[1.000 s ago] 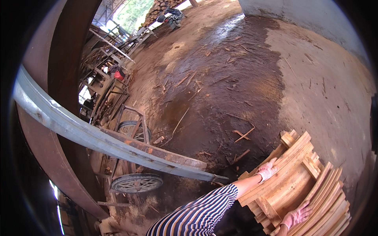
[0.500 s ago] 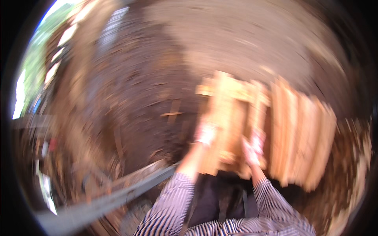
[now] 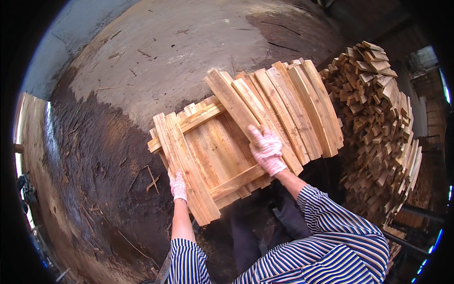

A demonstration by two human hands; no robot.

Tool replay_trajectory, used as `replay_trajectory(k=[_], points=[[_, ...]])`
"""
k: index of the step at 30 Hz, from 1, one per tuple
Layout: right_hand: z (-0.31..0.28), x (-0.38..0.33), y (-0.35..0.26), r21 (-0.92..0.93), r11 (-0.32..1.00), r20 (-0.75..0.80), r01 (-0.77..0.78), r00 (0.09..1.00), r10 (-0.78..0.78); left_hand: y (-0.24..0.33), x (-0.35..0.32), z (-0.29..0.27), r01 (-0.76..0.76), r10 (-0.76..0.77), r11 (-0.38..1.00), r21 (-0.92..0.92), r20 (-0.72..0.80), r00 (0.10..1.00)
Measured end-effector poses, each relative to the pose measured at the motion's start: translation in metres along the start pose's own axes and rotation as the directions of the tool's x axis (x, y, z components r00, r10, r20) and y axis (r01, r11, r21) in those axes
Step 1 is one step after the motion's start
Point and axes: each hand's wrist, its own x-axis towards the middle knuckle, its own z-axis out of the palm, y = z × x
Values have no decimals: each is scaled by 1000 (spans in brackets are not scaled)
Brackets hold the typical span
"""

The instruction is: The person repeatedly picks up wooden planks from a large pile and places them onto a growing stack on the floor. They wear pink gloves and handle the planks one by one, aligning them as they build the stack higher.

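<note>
Left hand [image 3: 178,185] is set against the outer edge of the paired boards [image 3: 187,173], at the left side of the stack; its fingers are partly hidden, so spread or pinching cannot be told. Right hand [image 3: 267,150] is closed over the lower part of a slanted plank [image 3: 231,102], fingers held near each other. Both hands are covered by thin pink-and-white gloves, mottled texture.

The stack is located in front of the body, at mid-frame: flat, straight-sided sawn wood, pale yellow to tan, grain visible. Two squared battens, upper [image 3: 198,121] and lower [image 3: 239,181], are laid crosswise over a bed of flat slats [image 3: 215,151]; the paired boards are rested across their left ends. To the right, long planks [image 3: 302,104] are ranged side by side, slightly fanned, ends uneven.

Farther right, a tall heap of short offcuts [image 3: 373,128] is piled, rough, blocky ends exposed. The floor is split between pale, gritty ground [image 3: 189,52] and a dark, damp-looking patch [image 3: 99,170], strewn with splinters. Forearms are covered by striped sleeves [image 3: 189,260], woven cloth.
</note>
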Motion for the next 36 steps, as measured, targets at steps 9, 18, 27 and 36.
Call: replay_trajectory(k=[9,18,27,36], points=[[10,15,82,116,844,494,-523,768,408,-8,6,1,-50,55,995,87,-55,997],[27,-23,-27,219,925,248,-310,935,255,0,1,0,-61,62,997,-54,18,998],[92,-44,-147,471,851,392,-233,919,34,-9,-2,7,-24,30,994,109,-59,998],[29,75,60,15,937,628,-349,733,263,-24,13,8,-1,7,998,70,-85,996]])
